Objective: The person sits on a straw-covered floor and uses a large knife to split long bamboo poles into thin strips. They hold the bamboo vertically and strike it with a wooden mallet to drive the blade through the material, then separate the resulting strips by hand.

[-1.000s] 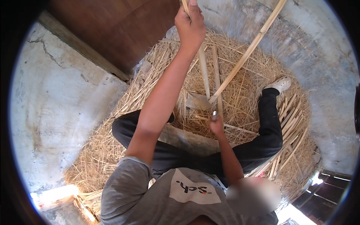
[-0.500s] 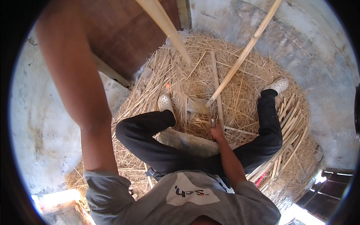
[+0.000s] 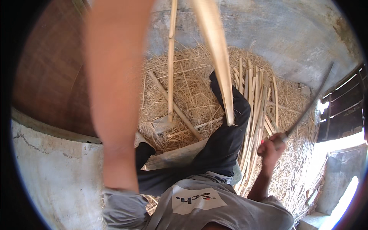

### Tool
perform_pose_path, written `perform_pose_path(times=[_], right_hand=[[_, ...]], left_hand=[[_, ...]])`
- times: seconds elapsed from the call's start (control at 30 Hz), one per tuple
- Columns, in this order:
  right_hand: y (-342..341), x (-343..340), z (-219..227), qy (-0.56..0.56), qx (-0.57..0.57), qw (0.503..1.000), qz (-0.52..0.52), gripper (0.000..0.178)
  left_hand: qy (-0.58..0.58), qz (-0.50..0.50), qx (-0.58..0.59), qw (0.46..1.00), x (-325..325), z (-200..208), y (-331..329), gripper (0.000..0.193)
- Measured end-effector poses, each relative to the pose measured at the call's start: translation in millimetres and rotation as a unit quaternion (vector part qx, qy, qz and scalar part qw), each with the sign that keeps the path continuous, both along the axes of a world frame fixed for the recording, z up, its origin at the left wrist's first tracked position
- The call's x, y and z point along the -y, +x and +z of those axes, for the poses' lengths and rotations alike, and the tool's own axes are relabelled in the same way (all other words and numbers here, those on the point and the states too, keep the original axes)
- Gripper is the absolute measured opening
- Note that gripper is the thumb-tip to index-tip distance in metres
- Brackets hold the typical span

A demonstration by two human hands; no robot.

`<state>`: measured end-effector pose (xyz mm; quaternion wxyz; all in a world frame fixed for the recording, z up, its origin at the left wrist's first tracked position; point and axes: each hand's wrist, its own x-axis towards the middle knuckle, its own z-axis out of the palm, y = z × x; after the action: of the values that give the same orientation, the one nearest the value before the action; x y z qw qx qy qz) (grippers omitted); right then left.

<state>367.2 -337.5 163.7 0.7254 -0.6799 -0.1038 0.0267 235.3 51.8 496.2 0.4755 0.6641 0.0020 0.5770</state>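
My left arm [image 3: 115, 88] reaches up across the picture and leaves it at the top edge, so the left hand is out of view. To its right a pale split bamboo piece [image 3: 216, 50] comes down from the top edge; its lower end hangs over my right leg, and what holds it up top is hidden. Out to the right, my right hand [image 3: 271, 149] is closed round the handle of a long-bladed knife [image 3: 308, 109], whose dark blade slants up and away to the right. Another bamboo pole [image 3: 171, 61] stands with its lower end in the straw.
Straw [image 3: 191, 80] covers the floor. A bundle of split bamboo strips [image 3: 255, 111] lies right of my leg. A pole [image 3: 176, 105] lies across the straw before a low block [image 3: 176, 155]. Curved walls [image 3: 268, 30] close in the far side; a brown panel [image 3: 53, 76] stands left.
The knife has come up from between my legs and out to the right in my right hand. The split bamboo's end has shifted to the right. My view has turned rightward.
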Motion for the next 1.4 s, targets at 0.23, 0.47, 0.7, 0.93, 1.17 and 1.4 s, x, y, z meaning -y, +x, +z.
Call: perform_pose_path(times=[0.23, 0.47, 0.7, 0.93, 1.17, 1.4], right_hand=[[-13.8, 105.0, 14.9, 0.104, 0.063, 0.971, -0.207, 0.019], [-11.6, 112.8, 16.8, 0.158, -0.016, 0.962, -0.224, 0.019], [-15.4, 144.9, -5.3, 0.129, 0.019, 0.966, -0.224, 0.02], [-19.4, 136.2, -25.1, 0.083, -0.08, 0.963, -0.243, 0.015], [16.6, 83.1, -57.2, 0.032, -0.135, 0.976, -0.169, 0.013], [26.2, 14.6, -50.7, 0.024, -0.233, 0.965, -0.119, 0.019]], left_hand=[[-0.105, -0.272, -0.04, 0.956, 122.4, -21.0, 132.4, 0.05], [-0.163, -0.441, -0.128, 0.874, 222.3, -28.9, 220.0, 0.061], [-0.21, -0.274, -0.304, 0.888, 242.6, -137.9, 365.0, 0.078], [-0.193, 0.035, -0.355, 0.914, 28.4, -331.4, 333.2, 0.081], [-0.131, 0.47, -0.594, 0.639, -102.1, -502.2, 159.0, 0.1], [-0.188, 0.231, -0.606, 0.738, -173.8, -629.5, 72.4, 0.08]])
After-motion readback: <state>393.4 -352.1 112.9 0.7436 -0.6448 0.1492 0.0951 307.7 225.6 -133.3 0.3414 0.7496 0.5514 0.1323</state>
